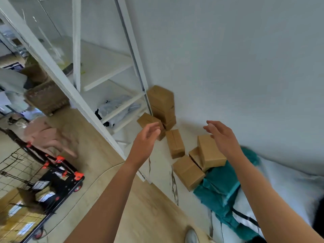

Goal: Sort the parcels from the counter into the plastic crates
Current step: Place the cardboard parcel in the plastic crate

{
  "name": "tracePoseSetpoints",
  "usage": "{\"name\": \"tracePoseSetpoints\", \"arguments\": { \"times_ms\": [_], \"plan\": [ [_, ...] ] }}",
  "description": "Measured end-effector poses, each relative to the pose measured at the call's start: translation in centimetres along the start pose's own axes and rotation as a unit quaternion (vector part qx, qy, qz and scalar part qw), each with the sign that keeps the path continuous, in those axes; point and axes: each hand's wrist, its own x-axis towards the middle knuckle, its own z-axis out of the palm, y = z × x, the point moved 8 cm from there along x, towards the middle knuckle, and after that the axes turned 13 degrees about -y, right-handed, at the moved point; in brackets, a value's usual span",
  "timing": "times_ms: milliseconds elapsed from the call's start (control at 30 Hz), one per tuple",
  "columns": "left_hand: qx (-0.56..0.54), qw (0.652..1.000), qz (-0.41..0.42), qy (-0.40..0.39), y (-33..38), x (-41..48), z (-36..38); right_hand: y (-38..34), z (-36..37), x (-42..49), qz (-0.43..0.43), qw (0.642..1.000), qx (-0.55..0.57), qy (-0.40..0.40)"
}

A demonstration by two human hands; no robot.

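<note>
Brown parcels (175, 143) loose at frame centre on worktop (158, 165); stack (162, 102) above them; teal mailers (219, 190) lower right. Left hand (147, 137), right hand (222, 135): both empty, fingers spread wide, over parcels. Risk: left hand's reach clips stack, topples it; leaning parcel (210, 151) slides off mailers.

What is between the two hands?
In the head view, a brown cardboard box lies on the counter between the left hand and the right hand.

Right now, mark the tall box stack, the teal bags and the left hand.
tall box stack (160, 99): head view, side face of the top box.
teal bags (217, 192): head view, wrinkled middle of the pile.
left hand (146, 137): head view, middle of the hand.
</note>
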Motion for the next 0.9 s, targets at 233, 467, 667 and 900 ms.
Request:
{"name": "tracePoseSetpoints", "arguments": {
  "times_ms": [233,467,667,900],
  "plan": [
    [-0.017,0.998,-0.045,-0.049,-3.9,6.4,1.6,5.0,-0.1,5.5,0.098,0.995,-0.03,0.013],
    [-0.017,0.979,-0.103,-0.178,-8.2,12.4,7.7,10.8,-1.5,6.7,0.206,0.97,-0.082,0.097],
    [0.052,0.902,-0.176,-0.39,-13.5,14.5,17.2,16.7,-0.1,5.3,0.365,0.922,-0.085,0.092],
    [0.039,0.877,-0.188,-0.44,-15.9,16.2,19.0,18.2,2.8,5.4,0.452,0.881,-0.091,0.107]
  ]
}}
